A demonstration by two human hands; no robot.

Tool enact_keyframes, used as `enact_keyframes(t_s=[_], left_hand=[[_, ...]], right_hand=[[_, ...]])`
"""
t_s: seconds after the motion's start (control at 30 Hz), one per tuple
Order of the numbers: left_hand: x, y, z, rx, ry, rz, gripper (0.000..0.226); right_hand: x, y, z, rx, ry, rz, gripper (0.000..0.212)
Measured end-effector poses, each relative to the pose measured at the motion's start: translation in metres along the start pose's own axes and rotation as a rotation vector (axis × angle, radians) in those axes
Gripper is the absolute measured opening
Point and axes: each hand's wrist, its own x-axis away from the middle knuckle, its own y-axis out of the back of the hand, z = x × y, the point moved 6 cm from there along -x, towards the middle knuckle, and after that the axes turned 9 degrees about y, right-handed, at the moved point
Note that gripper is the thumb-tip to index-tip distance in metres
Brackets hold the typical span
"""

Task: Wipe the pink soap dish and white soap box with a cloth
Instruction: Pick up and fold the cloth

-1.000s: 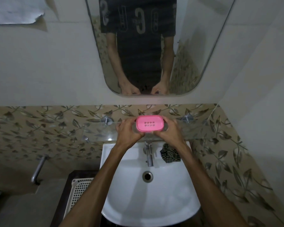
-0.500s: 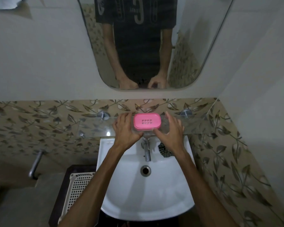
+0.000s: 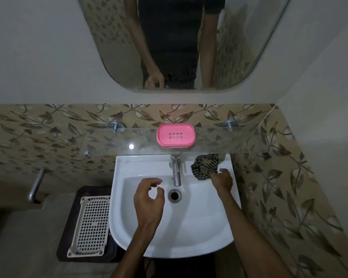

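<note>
Pink soap dish (image 3: 176, 138), smooth plastic, rounded-rectangle in outline with two rows of small drain holes in its top, set flat on the clear glass shelf (image 3: 113, 143) above the basin, touched by neither hand. Shelf held off the leaf-patterned tile wall (image 3: 48, 129) by round metal brackets (image 3: 116, 125). Below, glossy white ceramic sink (image 3: 129, 227) with a curved front rim, a dark round drain (image 3: 174, 195) and a slim metal tap (image 3: 176, 170) pointing down into the bowl. Checked cloth (image 3: 204, 166), dark and pale squares, crumpled in a soft heap on the sink's back right ledge, partly under the shelf edge. Right hand (image 3: 222, 180) at the near edge of that cloth, fingertips touching it; whether pinching the fabric cannot be told. Left hand (image 3: 149, 199) over the bowl just left of the drain, fingers loosely curled, thumb and forefinger apart, holding nothing. Left of the sink, a pale plastic grid tray (image 3: 91, 225) with square perforations, lying on a dark surface. Rounded mirror (image 3: 259, 47) on the plain wall above.
</note>
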Motion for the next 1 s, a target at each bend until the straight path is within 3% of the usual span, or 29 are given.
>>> enact_keyframes(t_s=[0.1, 0.27, 0.37, 0.43, 0.57, 0.73, 0.87, 1.0], left_hand=[[0.008, -0.006, 0.01, -0.032, 0.042, 0.035, 0.029], [0.018, -0.006, 0.024, -0.06, 0.094, 0.058, 0.032], [0.022, -0.006, 0.025, -0.069, 0.112, 0.091, 0.026], [0.022, -0.007, 0.027, -0.07, 0.128, 0.112, 0.022], [0.021, -0.012, 0.031, -0.066, 0.157, 0.174, 0.024], [0.02, -0.029, 0.033, -0.038, 0.307, 0.274, 0.019], [0.018, -0.042, 0.026, 0.048, 0.381, 0.367, 0.022], [0.001, -0.051, 0.008, 0.175, 0.401, 0.575, 0.056]], right_hand=[[-0.025, -0.006, 0.001, 0.013, -0.093, 0.018, 0.065], [-0.038, -0.015, -0.005, -0.025, -0.119, -0.014, 0.037], [-0.038, -0.011, -0.005, -0.04, -0.113, -0.03, 0.03], [-0.036, -0.011, -0.006, -0.184, -0.141, -0.03, 0.033], [-0.013, -0.012, -0.006, -0.716, -0.146, 0.058, 0.036], [0.037, -0.004, -0.009, -0.945, -0.105, 0.172, 0.03], [0.075, 0.008, 0.005, -0.801, 0.103, 0.281, 0.023], [0.112, 0.032, 0.042, -0.396, 0.533, 0.408, 0.027]])
